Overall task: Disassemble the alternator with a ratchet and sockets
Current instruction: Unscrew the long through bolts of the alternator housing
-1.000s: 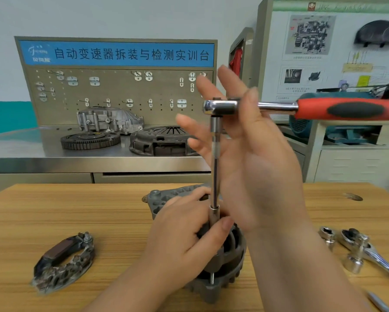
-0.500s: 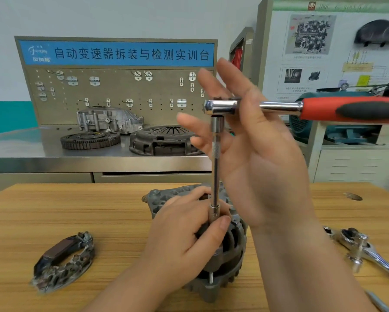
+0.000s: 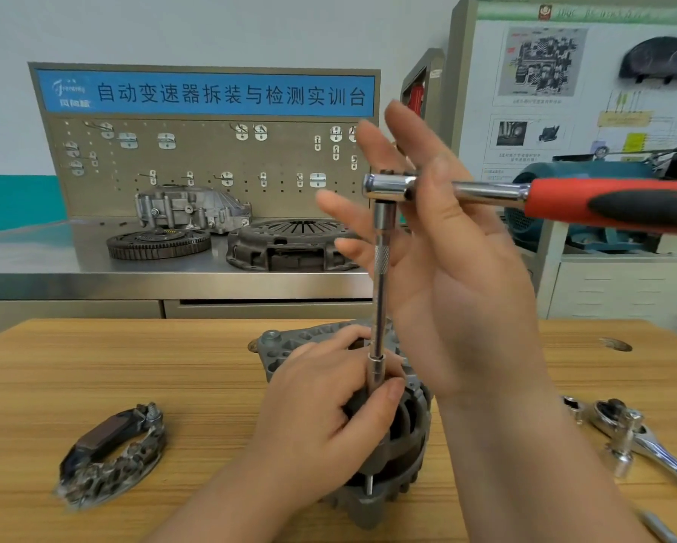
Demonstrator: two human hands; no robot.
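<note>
The grey alternator (image 3: 401, 460) stands on the wooden table (image 3: 133, 370). My left hand (image 3: 329, 417) grips its upper body, thumb against the socket at the foot of a long chrome extension (image 3: 380, 291). The extension rises upright to the head of a ratchet (image 3: 389, 186) whose red and black handle (image 3: 611, 205) points right. My right hand (image 3: 446, 276) is raised around the ratchet neck. Its fingers are straight and spread behind the head, and the thumb lies across the front of the shaft.
A removed rectifier part (image 3: 113, 456) lies at the left on the table. A second chrome ratchet (image 3: 642, 440) with sockets lies at the right. A steel bench behind carries a flywheel (image 3: 158, 243), a clutch cover (image 3: 289, 244) and a housing, under a pegboard.
The ratchet handle has dipped slightly lower in view and my right hand shifted a little with it. My left hand and the alternator have stayed put.
</note>
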